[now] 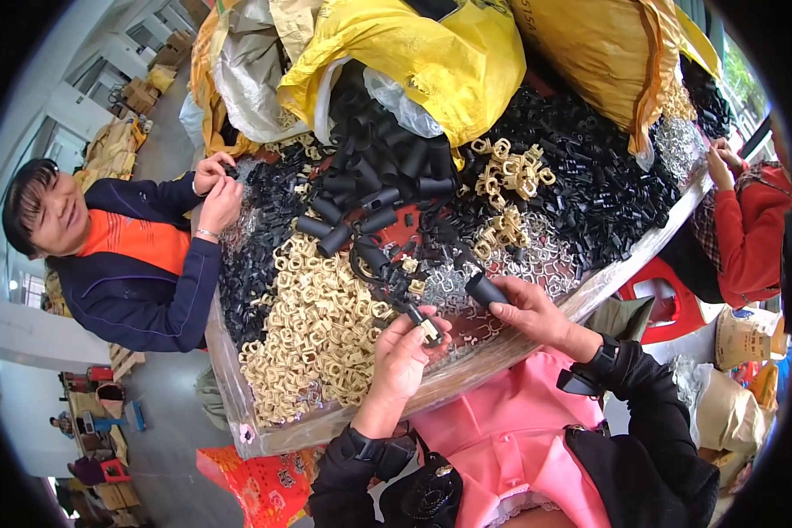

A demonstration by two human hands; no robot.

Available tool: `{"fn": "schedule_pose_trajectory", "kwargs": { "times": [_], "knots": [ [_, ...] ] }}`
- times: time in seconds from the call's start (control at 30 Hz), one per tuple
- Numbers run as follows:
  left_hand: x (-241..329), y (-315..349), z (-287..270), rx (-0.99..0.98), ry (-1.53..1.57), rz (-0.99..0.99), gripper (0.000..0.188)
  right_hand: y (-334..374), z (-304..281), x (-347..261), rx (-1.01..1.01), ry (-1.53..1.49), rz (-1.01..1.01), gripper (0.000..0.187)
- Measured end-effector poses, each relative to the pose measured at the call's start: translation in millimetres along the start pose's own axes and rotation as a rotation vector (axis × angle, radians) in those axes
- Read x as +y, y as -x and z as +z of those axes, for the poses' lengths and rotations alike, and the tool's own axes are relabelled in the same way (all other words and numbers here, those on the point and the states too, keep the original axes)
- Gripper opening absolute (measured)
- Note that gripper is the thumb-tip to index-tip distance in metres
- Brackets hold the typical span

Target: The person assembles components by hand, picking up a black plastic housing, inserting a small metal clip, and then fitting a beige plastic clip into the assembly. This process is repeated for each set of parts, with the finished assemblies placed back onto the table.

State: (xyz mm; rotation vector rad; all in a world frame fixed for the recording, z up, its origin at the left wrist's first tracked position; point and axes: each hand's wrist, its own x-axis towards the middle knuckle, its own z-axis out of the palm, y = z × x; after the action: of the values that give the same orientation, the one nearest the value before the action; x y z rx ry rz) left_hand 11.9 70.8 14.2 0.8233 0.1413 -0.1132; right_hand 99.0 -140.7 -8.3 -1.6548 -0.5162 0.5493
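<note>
Pinching a black-and-cream plastic part [428, 330], the left hand [399, 356] faces the right hand [537, 312], which grips an unjoined black cylindrical tube [483, 289].

The left hand [398, 363] points upward, thumb and fingers [443, 326] closed in a pinch, left wrist [380, 412] below them. The right hand [539, 314] angles leftward, fingers curled, right wrist [579, 341] to their lower right.

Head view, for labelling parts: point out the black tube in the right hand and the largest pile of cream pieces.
Held black tube [485, 290]: head view, on its side.
Largest cream pile [308, 339]: head view, near its middle.
</note>
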Motion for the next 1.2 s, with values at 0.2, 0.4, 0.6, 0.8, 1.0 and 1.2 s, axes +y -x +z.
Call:
{"fn": "schedule_pose_trajectory", "kwargs": {
  "times": [0.2, 0.4, 0.6, 0.8, 1.0, 1.2],
  "knots": [
    [0.8, 3.8, 6.0, -0.043, -0.1, 0.03, 0.04, 3.1, -1.8, -4.0, -0.004, -0.346, 0.093, 0.039],
    [1.6, 4.2, 10.9, -0.029, -0.116, 0.024, 0.04, 3.9, -6.4, -8.5, -0.017, -0.546, 0.202, 0.037],
    [1.3, 2.4, 1.7, -0.001, 0.015, -0.047, 0.04, 4.8, -10.6, -6.2, 0.009, -0.786, 0.259, 0.035],
    [-0.1, 4.7, -3.8, 0.001, 0.061, -0.056, 0.041, 3.6, -16.6, 0.6, 0.012, -1.034, 0.349, 0.042],
    [1.8, 5.5, 3.0, 0.002, 0.012, -0.03, 0.043, 5.9, -12.4, 2.3, 0.01, -1.051, 0.172, 0.038],
    [-3.0, 10.0, 0.5, -0.028, -0.314, 0.136, 0.046, 6.9, -17.9, 3.5, 0.042, -0.93, 0.142, 0.042]
  ]
}}
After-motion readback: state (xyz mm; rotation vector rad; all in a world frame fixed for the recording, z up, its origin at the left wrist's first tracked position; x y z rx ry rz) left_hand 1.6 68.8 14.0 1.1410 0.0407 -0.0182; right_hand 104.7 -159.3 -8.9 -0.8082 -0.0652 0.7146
